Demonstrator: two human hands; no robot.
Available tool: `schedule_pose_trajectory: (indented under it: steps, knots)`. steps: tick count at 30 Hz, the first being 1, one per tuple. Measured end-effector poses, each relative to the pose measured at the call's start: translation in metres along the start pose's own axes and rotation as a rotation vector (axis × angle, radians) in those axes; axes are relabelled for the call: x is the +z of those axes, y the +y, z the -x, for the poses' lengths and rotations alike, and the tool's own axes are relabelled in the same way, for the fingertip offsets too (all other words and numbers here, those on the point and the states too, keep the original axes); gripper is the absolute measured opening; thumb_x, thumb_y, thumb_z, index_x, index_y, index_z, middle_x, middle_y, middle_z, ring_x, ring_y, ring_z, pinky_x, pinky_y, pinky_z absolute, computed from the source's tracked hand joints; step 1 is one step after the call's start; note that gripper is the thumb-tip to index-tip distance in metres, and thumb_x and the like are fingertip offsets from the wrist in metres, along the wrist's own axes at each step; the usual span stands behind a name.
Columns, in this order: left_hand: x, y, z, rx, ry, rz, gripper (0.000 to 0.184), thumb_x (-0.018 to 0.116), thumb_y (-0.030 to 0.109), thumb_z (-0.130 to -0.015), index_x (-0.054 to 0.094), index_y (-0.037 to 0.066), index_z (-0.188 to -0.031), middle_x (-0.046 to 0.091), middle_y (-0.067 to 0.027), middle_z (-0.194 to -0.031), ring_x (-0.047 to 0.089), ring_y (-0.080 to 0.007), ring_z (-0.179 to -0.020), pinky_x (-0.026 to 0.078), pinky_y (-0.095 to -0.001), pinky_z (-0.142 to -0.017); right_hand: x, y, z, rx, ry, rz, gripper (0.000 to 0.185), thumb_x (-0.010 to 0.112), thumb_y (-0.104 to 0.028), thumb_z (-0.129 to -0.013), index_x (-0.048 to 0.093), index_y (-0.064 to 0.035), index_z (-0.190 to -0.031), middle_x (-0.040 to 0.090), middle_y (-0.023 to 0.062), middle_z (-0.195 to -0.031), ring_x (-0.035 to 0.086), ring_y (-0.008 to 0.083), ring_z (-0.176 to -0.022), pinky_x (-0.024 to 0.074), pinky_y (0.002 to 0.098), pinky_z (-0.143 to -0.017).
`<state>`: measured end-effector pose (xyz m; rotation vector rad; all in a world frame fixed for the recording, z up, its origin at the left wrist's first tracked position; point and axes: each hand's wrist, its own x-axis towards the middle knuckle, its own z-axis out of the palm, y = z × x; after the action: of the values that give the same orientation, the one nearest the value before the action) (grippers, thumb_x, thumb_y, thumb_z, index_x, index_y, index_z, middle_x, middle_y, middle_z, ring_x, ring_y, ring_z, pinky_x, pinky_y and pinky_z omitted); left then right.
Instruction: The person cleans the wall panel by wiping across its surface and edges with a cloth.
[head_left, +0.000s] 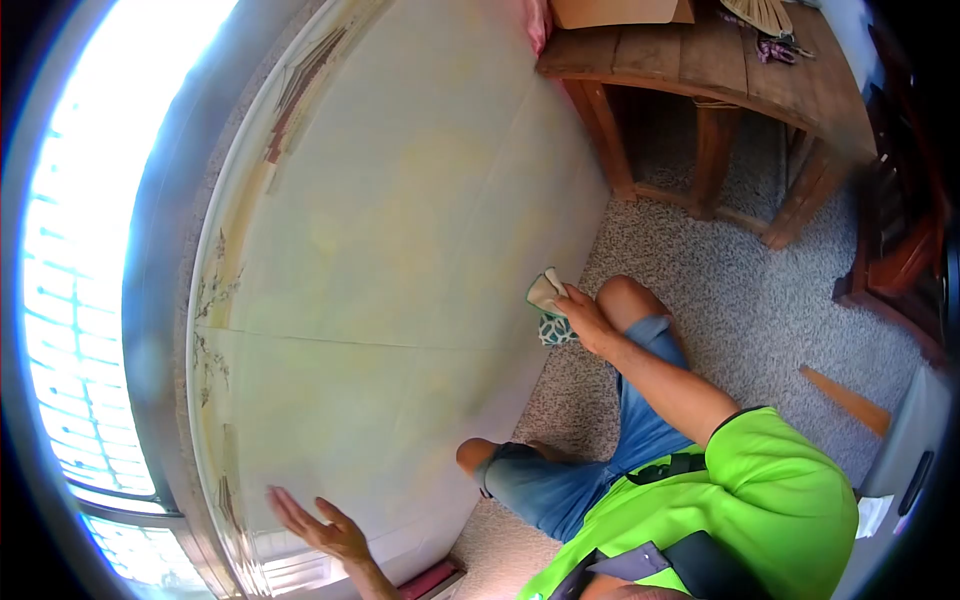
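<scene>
My right hand (585, 318) is closed around a folded cloth (546, 290), cream with a green edge. A teal-and-white patterned part (557, 330) hangs below it; I cannot tell whether it is the same cloth. This hand is near my bent knee, in front of the pale wall (400, 250). Lower left, my left hand (325, 527) has its fingers spread and holds nothing. It is close to the wall's damaged edge; whether it touches the surface I cannot tell.
Peeling paint (300, 100) runs along the wall beside a bright barred window (80, 330). A wooden table (690, 60) bears a cardboard box (620, 12) and a hand fan (760, 15). Dark wooden furniture (900, 260) stands right. A wooden wedge (848, 398) lies on the speckled floor (740, 310).
</scene>
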<state>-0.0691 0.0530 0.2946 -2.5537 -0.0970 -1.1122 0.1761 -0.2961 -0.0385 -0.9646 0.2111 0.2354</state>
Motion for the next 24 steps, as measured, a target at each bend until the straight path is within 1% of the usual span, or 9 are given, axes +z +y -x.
schedule_pose_trajectory:
  steps: [4,7,8,12,14,15,16,20,24]
  knots:
    - [0.025,0.025,0.117,-0.382,-0.554,0.357,0.038,0.062,0.016,-0.098,0.061,-0.004,-0.129,0.063,-0.0238,-0.130,0.059,-0.0413,-0.123,0.044,-0.0490,-0.109,-0.006,0.002,-0.006,0.043,0.025,-0.053,0.049,0.053,-0.023,-0.104,0.047,-0.0015,-0.148,0.060,0.0115,-0.134,0.053,0.0204,-0.121,0.0431,0.0374,-0.102]
    - [0.026,0.049,0.212,-0.261,-0.636,0.328,0.047,0.067,0.020,-0.092,0.059,-0.006,-0.131,0.061,-0.0281,-0.130,0.057,-0.0457,-0.122,0.044,-0.0504,-0.107,0.000,-0.028,-0.024,0.021,0.116,-0.116,0.049,0.053,-0.023,-0.104,0.047,-0.0024,-0.148,0.060,0.0108,-0.134,0.053,0.0201,-0.121,0.0431,0.0378,-0.102]
    - [0.023,0.054,0.238,-0.371,-0.720,0.338,0.050,0.067,0.022,-0.092,0.058,-0.007,-0.133,0.060,-0.0297,-0.131,0.056,-0.0472,-0.122,0.043,-0.0516,-0.108,0.004,-0.041,-0.033,0.000,0.174,-0.128,0.049,0.053,-0.024,-0.104,0.048,-0.0031,-0.148,0.060,0.0104,-0.133,0.053,0.0200,-0.120,0.0432,0.0372,-0.102]
    - [0.013,0.101,0.275,-0.582,-0.866,0.455,0.063,0.064,0.026,-0.094,0.047,-0.008,-0.143,0.051,-0.0342,-0.141,0.048,-0.0502,-0.132,0.036,-0.0540,-0.114,0.047,-0.140,-0.082,-0.324,-0.072,-0.255,0.060,0.047,-0.031,-0.108,0.028,-0.0071,-0.160,0.047,0.0102,-0.149,0.051,0.0224,-0.126,0.0431,0.0367,-0.106]
    - [0.018,0.126,0.267,-0.601,-0.841,0.476,0.066,0.064,0.027,-0.094,0.042,-0.008,-0.147,0.045,-0.0352,-0.146,0.043,-0.0503,-0.136,0.033,-0.0539,-0.116,0.106,-0.180,-0.091,-0.702,-0.022,0.041,0.067,0.042,-0.038,-0.109,0.017,-0.0066,-0.163,0.027,0.0136,-0.163,0.042,0.0277,-0.140,0.0361,0.0424,-0.115]
    - [0.024,0.136,0.258,-0.615,-0.822,0.506,0.070,0.063,0.028,-0.095,0.038,-0.007,-0.151,0.039,-0.0361,-0.151,0.039,-0.0505,-0.140,0.030,-0.0538,-0.118,0.130,-0.160,-0.143,-0.987,0.011,0.327,0.070,0.039,-0.043,-0.109,0.014,-0.0053,-0.163,0.012,0.0167,-0.169,0.029,0.0325,-0.149,0.0253,0.0482,-0.121]
    - [0.030,0.140,0.245,-0.579,-0.873,0.510,0.073,0.060,0.029,-0.097,0.031,-0.006,-0.154,0.030,-0.0363,-0.157,0.032,-0.0502,-0.145,0.027,-0.0529,-0.120,0.159,-0.190,-0.106,-0.953,0.161,0.679,0.070,0.038,-0.043,-0.109,0.017,-0.0025,-0.162,0.016,0.0221,-0.167,0.023,0.0376,-0.153,0.0168,0.0523,-0.124]
    - [0.070,0.141,0.235,-0.596,-0.882,0.589,0.072,0.056,0.031,-0.100,0.029,-0.007,-0.155,0.025,-0.0359,-0.159,0.026,-0.0499,-0.149,0.024,-0.0523,-0.122,0.151,-0.216,-0.182,-1.299,0.535,0.666,0.065,0.043,-0.034,-0.104,0.028,0.0016,-0.156,0.031,0.0282,-0.160,0.026,0.0441,-0.149,0.0210,0.0569,-0.122]
    - [0.106,0.144,0.250,-0.532,-0.837,0.701,0.074,0.057,0.033,-0.100,0.027,-0.007,-0.156,0.022,-0.0361,-0.160,0.024,-0.0504,-0.149,0.023,-0.0527,-0.122,0.088,-0.229,-0.216,-0.845,0.404,0.543,0.069,0.032,-0.043,-0.109,0.019,0.0018,-0.160,0.018,0.0255,-0.166,0.012,0.0388,-0.156,0.0089,0.0501,-0.126]
